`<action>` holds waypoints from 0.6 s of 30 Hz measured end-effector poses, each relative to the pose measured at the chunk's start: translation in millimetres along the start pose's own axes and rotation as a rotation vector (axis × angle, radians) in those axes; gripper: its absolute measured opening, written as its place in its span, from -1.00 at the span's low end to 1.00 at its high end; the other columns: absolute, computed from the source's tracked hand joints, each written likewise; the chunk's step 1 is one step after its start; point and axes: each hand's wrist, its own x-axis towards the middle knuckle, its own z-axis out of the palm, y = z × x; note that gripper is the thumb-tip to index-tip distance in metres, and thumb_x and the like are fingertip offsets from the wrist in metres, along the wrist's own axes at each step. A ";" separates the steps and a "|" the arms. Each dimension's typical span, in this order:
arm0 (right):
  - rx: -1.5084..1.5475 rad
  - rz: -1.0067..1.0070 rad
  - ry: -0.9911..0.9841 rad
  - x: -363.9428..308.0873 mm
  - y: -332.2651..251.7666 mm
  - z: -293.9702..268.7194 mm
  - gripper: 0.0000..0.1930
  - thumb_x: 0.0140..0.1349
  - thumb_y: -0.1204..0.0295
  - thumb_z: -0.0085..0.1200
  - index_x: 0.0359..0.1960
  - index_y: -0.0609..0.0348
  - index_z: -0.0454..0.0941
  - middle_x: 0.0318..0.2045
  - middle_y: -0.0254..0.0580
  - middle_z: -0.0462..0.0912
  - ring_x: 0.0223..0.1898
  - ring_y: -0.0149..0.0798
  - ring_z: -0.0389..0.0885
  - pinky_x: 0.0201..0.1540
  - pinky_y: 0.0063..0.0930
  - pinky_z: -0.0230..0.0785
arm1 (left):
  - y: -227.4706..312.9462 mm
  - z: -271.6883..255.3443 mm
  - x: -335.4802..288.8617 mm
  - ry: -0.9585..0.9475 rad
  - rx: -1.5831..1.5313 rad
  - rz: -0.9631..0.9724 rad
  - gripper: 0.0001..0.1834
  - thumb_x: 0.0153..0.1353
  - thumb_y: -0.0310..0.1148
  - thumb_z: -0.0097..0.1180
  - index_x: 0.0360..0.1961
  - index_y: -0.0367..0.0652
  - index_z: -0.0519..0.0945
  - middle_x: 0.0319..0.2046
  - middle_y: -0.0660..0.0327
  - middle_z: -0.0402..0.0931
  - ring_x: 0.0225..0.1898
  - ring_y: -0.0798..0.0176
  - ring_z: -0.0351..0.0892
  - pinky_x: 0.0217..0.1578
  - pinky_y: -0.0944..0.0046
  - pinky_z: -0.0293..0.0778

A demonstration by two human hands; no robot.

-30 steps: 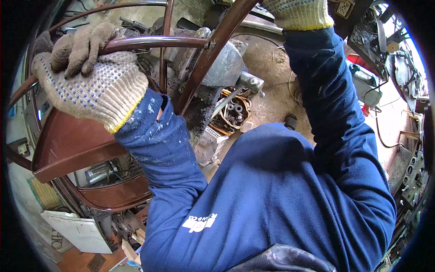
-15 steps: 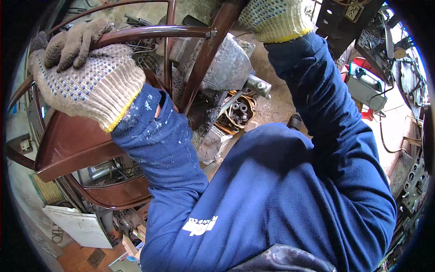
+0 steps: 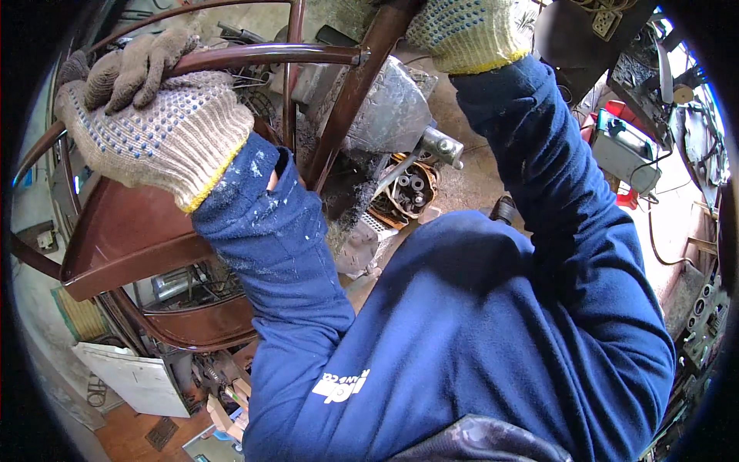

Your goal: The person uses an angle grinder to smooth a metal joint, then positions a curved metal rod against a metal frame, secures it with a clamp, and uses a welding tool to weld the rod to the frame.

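Note:
A knitted glove with blue dots covers my left hand (image 3: pixel 158 115), its fingers wrapped over a curved brown tube (image 3: pixel 262 54). The tube belongs to a glossy brown metal frame that looks like a chair, tilted on its side. Its flat, lipped panel (image 3: pixel 131 223) lies below that hand, with a second rounded panel (image 3: pixel 208 323) lower down. My right hand (image 3: pixel 471 35), in a matching glove, is at the top edge beside the upper end of a thick brown bar (image 3: pixel 362 88). Its fingers run out of the picture, so their grip is hidden.
Beyond the frame stands a grey metal machine part (image 3: pixel 392 108) with a cylindrical end. A round container (image 3: pixel 412 189) of nuts and washers sits on the floor near my knee. To the right are a green-grey box (image 3: pixel 627 150) with cables and dark machinery. A white panel (image 3: pixel 135 377) leans lower left.
The view has turned very slightly. My left hand keeps its grip on the tube, and my right hand stays at the top edge.

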 end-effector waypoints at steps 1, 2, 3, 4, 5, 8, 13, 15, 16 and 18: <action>0.001 0.009 -0.001 0.0 -1.9 -0.8 -0.51 0.41 -0.07 -0.04 0.02 0.12 0.49 -0.71 -0.62 0.09 -0.71 -0.55 0.06 -0.62 -0.58 -0.05 | -0.1 0.9 1.3 0.021 0.001 0.003 -0.66 0.45 -0.03 -0.17 -0.41 0.29 0.60 -0.53 0.70 0.64 -0.74 0.70 0.47 -0.48 0.58 0.22; 0.002 0.018 -0.002 -0.1 -3.3 -1.1 -0.51 0.41 -0.07 -0.04 0.02 0.11 0.49 -0.71 -0.63 0.08 -0.71 -0.55 0.05 -0.62 -0.58 -0.05 | 0.2 2.1 4.1 0.043 0.028 0.013 -0.66 0.45 -0.04 -0.18 -0.42 0.29 0.60 -0.52 0.69 0.64 -0.75 0.70 0.46 -0.49 0.57 0.23; 0.008 0.015 -0.011 -0.3 -4.1 -1.0 -0.51 0.41 -0.06 -0.04 0.02 0.12 0.49 -0.71 -0.63 0.08 -0.71 -0.55 0.05 -0.62 -0.58 -0.05 | 0.1 2.5 5.3 0.052 0.035 0.015 -0.65 0.45 -0.04 -0.18 -0.42 0.28 0.60 -0.52 0.69 0.64 -0.75 0.70 0.45 -0.51 0.57 0.23; 0.016 0.014 -0.020 -0.4 -3.4 -1.1 -0.51 0.41 -0.06 -0.04 0.02 0.12 0.49 -0.71 -0.63 0.07 -0.72 -0.55 0.04 -0.62 -0.58 -0.05 | 1.1 2.0 5.3 0.065 0.047 0.019 -0.65 0.45 -0.04 -0.19 -0.42 0.28 0.60 -0.52 0.68 0.64 -0.75 0.70 0.45 -0.52 0.56 0.23; 0.024 0.014 -0.028 -0.7 -2.6 -1.2 -0.51 0.41 -0.06 -0.04 0.03 0.13 0.49 -0.71 -0.63 0.07 -0.72 -0.55 0.03 -0.62 -0.58 -0.05 | 1.7 1.1 4.4 0.065 0.039 0.015 -0.64 0.45 -0.05 -0.20 -0.42 0.27 0.60 -0.53 0.66 0.64 -0.75 0.71 0.45 -0.54 0.55 0.23; -0.097 -0.085 -0.091 -2.0 -1.9 0.1 -0.51 0.41 -0.05 -0.03 0.03 0.15 0.48 -0.71 -0.63 0.07 -0.72 -0.54 0.02 -0.62 -0.58 -0.05 | 4.4 -5.7 5.2 0.049 -0.020 -0.004 -0.68 0.41 -0.06 -0.16 -0.44 0.25 0.59 -0.59 0.65 0.58 -0.76 0.70 0.40 -0.56 0.49 0.25; -0.003 -0.035 -0.026 3.9 -3.0 -5.0 -0.51 0.40 -0.04 -0.01 0.03 0.16 0.49 -0.71 -0.62 0.08 -0.72 -0.54 0.03 -0.62 -0.58 -0.03 | -1.7 8.0 19.6 0.271 0.020 0.057 -0.75 0.30 -0.12 -0.06 -0.53 0.20 0.48 -0.71 0.62 0.36 -0.79 0.56 0.26 -0.51 0.35 0.31; 0.035 -0.020 -0.031 5.7 0.5 -3.6 -0.50 0.40 -0.04 -0.01 0.03 0.17 0.49 -0.71 -0.63 0.08 -0.72 -0.55 0.04 -0.62 -0.57 -0.02 | -14.5 33.4 20.2 0.558 0.182 0.224 -0.75 0.28 -0.16 -0.07 -0.58 0.19 0.41 -0.73 0.59 0.28 -0.78 0.49 0.22 -0.51 0.31 0.32; 0.042 -0.023 -0.015 5.2 -0.1 -6.9 -0.50 0.40 -0.04 -0.02 0.04 0.17 0.49 -0.71 -0.63 0.08 -0.71 -0.55 0.04 -0.62 -0.57 -0.02 | -12.3 26.1 20.1 0.489 0.144 0.146 -0.76 0.27 -0.16 -0.06 -0.58 0.20 0.42 -0.74 0.61 0.29 -0.79 0.48 0.22 -0.49 0.28 0.34; -0.010 -0.029 -0.041 3.0 -1.5 -8.7 -0.49 0.41 -0.05 -0.03 0.04 0.19 0.48 -0.68 -0.61 0.14 -0.68 -0.53 0.11 -0.59 -0.56 0.05 | 3.5 14.4 17.6 0.361 0.104 0.002 -0.77 0.26 -0.17 -0.04 -0.57 0.22 0.45 -0.75 0.64 0.29 -0.80 0.47 0.23 -0.46 0.23 0.38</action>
